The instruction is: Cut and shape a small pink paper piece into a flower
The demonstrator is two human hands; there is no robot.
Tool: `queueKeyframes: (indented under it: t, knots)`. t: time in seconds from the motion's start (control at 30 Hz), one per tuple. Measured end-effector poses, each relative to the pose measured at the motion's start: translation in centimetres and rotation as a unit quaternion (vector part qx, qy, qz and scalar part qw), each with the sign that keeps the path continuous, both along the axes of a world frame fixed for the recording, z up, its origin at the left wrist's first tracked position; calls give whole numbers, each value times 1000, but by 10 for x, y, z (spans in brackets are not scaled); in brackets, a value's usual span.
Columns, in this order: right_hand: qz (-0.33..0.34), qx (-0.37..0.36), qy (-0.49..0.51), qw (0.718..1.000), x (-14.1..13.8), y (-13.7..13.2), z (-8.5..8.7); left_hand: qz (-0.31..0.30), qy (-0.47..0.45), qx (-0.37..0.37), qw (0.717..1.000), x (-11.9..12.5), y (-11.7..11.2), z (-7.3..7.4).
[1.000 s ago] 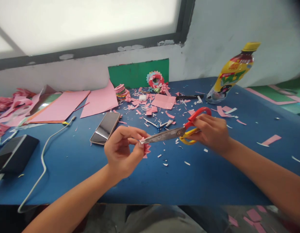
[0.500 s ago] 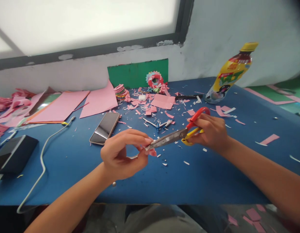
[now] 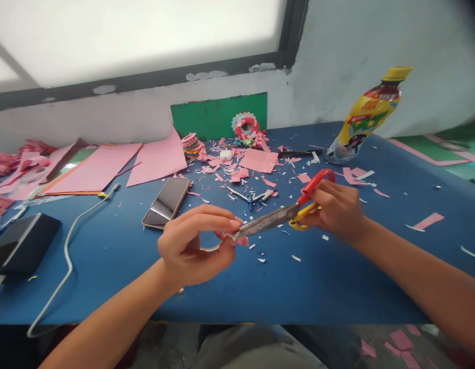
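Observation:
Between its thumb and fingers, my left hand (image 3: 199, 243) pinches a small piece of pink paper (image 3: 243, 241), mostly hidden by the fingertips. My right hand (image 3: 337, 207) grips scissors (image 3: 270, 219) by their red and yellow handles. The blades lie close together and point left, their tips at the paper beside my left fingertips. Both hands are raised over the front half of the blue table (image 3: 298, 287). Small pink and white paper scraps lie beyond and below the blades.
A phone (image 3: 166, 203) lies beyond my left hand. To the left are a white cable (image 3: 70, 246), a black box (image 3: 24, 243) and pink sheets (image 3: 93, 169). A yellow-labelled bottle (image 3: 366, 120) stands at back right. A paper ring (image 3: 245, 126) leans on a green board (image 3: 206, 120).
The scissor blades have come slightly closer together at the paper. Both hands stay in nearly the same place.

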State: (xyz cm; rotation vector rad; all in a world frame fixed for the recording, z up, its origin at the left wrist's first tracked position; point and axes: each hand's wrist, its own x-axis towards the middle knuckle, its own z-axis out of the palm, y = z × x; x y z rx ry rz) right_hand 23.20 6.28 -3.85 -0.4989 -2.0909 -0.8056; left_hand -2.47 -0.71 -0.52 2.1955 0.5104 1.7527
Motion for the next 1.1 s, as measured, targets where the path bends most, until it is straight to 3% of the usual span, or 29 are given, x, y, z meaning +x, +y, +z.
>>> queueKeyframes:
  t: [0.37,0.73,1.1]
  knots:
    - [-12,-2,-11,1000,-1,1,2,11,-18,-23,1000,3,-3,4]
    - [-45,35,0,998,3,5,1,146,3,33,989,-1,0,-1]
    - [-85,74,-13,994,5,5,7,221,62,90,969,-4,4,5]
